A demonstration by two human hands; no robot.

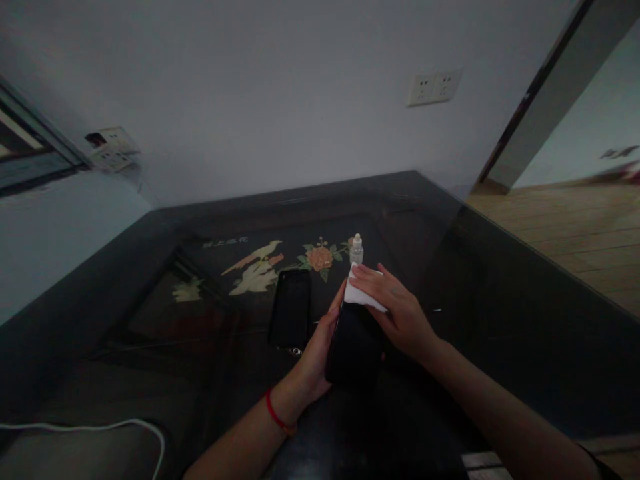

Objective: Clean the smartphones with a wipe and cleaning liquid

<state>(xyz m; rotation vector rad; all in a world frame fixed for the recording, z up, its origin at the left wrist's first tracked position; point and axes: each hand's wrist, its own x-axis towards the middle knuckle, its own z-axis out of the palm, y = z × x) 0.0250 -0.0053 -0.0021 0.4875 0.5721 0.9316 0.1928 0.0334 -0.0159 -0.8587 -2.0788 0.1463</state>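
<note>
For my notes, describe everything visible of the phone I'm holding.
The phone is a dark, glossy slab with rounded corners; nothing on it is lit. It is held tilted over the dark table, long axis pointing away. The left hand grips its left edge; the right hand presses a white cloth on its far end.

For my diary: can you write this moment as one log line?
left hand: holds phone | right hand: presses white cloth on phone | nearby: second phone, small bottle
</note>
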